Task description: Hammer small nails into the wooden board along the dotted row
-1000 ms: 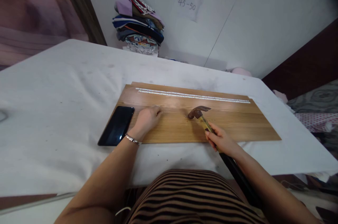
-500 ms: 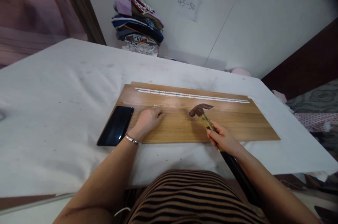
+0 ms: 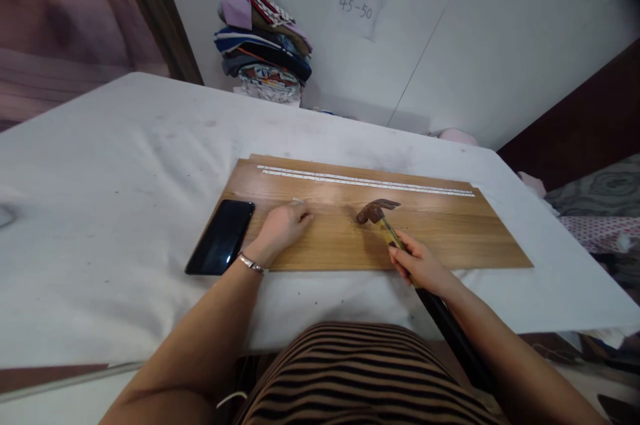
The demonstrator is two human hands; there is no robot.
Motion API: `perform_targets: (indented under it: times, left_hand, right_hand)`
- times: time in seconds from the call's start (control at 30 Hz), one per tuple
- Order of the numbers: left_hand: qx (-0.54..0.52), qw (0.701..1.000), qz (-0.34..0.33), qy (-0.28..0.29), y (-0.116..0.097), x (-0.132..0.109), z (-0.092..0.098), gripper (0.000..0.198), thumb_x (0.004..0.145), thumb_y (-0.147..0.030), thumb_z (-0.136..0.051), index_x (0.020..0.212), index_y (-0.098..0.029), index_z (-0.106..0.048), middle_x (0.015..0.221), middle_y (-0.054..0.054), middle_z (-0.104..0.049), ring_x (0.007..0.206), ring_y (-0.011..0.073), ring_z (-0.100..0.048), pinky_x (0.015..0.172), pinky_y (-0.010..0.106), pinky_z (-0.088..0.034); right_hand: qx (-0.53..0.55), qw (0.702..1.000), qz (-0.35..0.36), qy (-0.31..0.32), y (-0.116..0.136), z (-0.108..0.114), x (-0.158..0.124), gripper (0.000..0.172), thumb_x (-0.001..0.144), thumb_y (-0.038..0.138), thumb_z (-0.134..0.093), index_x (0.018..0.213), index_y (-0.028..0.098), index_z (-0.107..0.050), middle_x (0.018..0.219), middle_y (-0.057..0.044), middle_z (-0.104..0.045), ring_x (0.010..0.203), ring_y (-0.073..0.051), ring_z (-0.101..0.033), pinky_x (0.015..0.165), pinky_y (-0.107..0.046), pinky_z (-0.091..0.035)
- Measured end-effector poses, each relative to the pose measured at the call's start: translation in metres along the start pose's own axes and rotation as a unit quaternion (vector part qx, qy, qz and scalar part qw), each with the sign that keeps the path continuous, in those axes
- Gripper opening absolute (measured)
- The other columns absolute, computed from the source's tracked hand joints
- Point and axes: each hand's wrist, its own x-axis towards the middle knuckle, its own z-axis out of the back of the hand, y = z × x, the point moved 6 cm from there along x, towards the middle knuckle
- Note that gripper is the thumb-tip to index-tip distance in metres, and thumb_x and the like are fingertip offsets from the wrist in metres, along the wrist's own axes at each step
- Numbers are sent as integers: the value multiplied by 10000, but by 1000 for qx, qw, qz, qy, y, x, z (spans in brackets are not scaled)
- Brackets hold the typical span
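Observation:
My right hand (image 3: 417,261) is wrapped round the handle of a claw hammer (image 3: 387,228) with a rusty head and a yellow and black handle. Its head is over the middle of a wooden board (image 3: 450,231), close to some small dark specks or marks. Left of the hammer, my left hand (image 3: 284,225) rests on the board with the fingers curled in. What those fingers hold, if anything, is hidden. A small whitish piece (image 3: 298,201) shows just beyond the knuckles. Two white measuring strips (image 3: 370,181) run along the board's far side.
A black phone (image 3: 220,237) lies across the board's left end. White cloth covers the table (image 3: 125,211). Folded clothes (image 3: 265,38) are stacked against the back wall, and papers with handwriting (image 3: 357,8) hang on it.
The hammer head has shifted very slightly left relative to the board. My left hand stays in place, and the view has moved a little.

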Motion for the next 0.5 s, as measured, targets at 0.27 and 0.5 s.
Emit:
perform_targets:
  times: [0.27,0.5]
  left_hand:
    - [-280,960,5,-26,-47,6,6,302,914,-428,-556,1022,-184,-697,961,57,-740,858,191,-677,801,306,-506]
    - [-475,876,-6,-85,-126,54,31,447,937,-479,-549,1244,-155,-553,1052,104,-694,946,196,-658,829,320,-512]
  right_hand:
    - [60,990,90,-85,46,20,15,524,792,422,-646,1263,220,-539,656,90,-490,427,-78,-441,368,-223,-393]
    - [90,952,252,-148,110,-10,57,572,880,358,-584,1434,275,-468,748,34,-588,526,-105,-502,432,-226,-436]
